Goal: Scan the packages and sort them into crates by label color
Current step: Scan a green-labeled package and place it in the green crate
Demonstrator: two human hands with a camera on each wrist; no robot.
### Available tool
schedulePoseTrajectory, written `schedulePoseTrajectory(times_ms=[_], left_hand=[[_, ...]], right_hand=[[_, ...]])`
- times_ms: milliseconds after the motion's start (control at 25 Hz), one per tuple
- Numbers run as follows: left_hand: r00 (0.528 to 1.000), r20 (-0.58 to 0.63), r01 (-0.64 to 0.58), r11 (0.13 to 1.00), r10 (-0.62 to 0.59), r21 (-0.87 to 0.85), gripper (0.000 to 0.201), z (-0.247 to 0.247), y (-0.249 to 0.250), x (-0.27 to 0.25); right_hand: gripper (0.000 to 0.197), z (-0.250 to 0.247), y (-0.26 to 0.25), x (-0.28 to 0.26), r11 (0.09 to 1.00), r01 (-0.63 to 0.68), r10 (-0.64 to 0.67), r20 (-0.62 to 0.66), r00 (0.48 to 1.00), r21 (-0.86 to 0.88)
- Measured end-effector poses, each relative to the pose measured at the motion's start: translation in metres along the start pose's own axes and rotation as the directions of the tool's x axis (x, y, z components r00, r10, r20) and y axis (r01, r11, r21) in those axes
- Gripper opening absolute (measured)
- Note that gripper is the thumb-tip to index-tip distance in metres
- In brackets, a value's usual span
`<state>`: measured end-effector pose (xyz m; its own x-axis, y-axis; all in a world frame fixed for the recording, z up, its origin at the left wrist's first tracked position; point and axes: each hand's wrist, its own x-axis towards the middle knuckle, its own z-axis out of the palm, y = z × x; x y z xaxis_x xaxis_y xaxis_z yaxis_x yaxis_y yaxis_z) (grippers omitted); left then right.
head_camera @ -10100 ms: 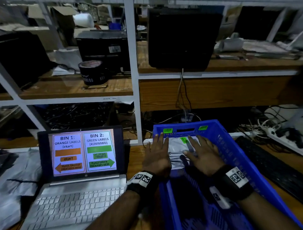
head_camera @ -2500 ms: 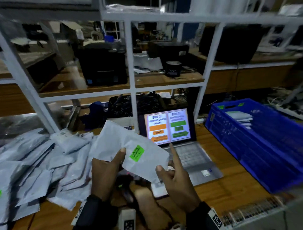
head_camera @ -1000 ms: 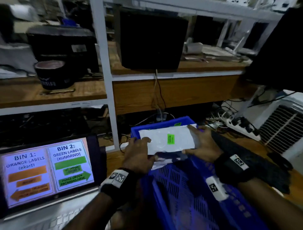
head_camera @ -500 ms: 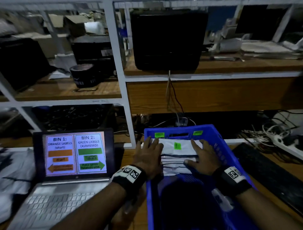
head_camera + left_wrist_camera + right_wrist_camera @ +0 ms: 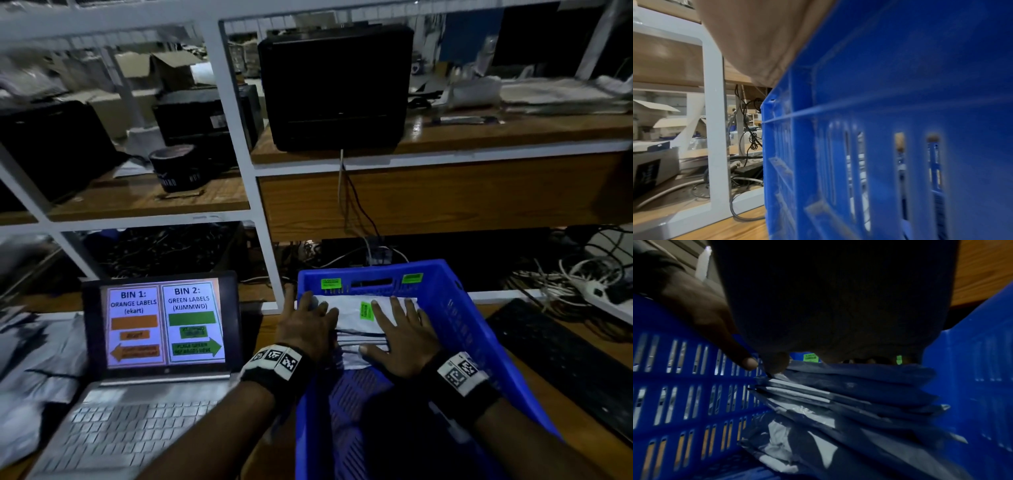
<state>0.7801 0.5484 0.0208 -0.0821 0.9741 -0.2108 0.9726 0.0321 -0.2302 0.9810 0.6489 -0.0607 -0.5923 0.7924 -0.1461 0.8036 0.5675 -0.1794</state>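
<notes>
The white plastic package with a green label (image 5: 356, 310) tops a stack at the far end of the blue slotted crate (image 5: 476, 342), pressed flat by the left hand (image 5: 308, 329) and right hand (image 5: 402, 339), fingers straight.

Crate far end: filled by a stack of packages (image 5: 352, 310), pressed under both flat hands.
Crate near end: open floor (image 5: 356, 411) left free.
9 o'clock: blocked by laptop (image 5: 161, 342).
12 o'clock: closed off by shelf frame (image 5: 239, 154).

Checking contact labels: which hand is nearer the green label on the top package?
Right. The right hand lies flat on the top package, fingers just beside the green label; the left hand presses the package's far left end.
</notes>
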Motion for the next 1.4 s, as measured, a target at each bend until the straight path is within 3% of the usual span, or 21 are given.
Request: schedulePoseTrajectory(times_ms=[280, 480, 640, 880, 1400], left_hand=[[0.998, 0.05, -0.05, 0.991, 0.044, 0.126, 0.08, 0.004, 0.004, 0.008], [1.0, -0.014, -0.021, 1.0, 0.021, 0.013, 0.068, 0.003, 0.004, 0.006], [0.997, -0.078, -0.015, 0.993, 0.005, -0.12, 0.053, 0.004, 0.001, 0.002], [0.992, -0.122, 0.006, 0.978, -0.033, -0.211, 0.043, 0.008, 0.001, 0.002], [0.991, -0.13, 0.01, 0.982, -0.035, -0.188, 0.04, 0.009, 0.002, 0.002]], right_hand=[[0.129, 0.003, 0.001, 0.004, 1.0, 0.02, -0.02, 0.077, 0.997, 0.004], [0.126, -0.003, 0.002, 0.004, 0.999, 0.028, -0.028, 0.015, 0.999, 0.026], [0.106, -0.008, -0.002, 0.008, 1.0, 0.02, -0.021, -0.093, 0.995, -0.007], [0.062, -0.005, 0.001, 0.018, 1.0, -0.022, 0.022, 0.02, 1.0, -0.001], [0.059, -0.009, 0.001, 0.009, 1.0, -0.006, 0.005, 0.044, 0.999, 0.016]])
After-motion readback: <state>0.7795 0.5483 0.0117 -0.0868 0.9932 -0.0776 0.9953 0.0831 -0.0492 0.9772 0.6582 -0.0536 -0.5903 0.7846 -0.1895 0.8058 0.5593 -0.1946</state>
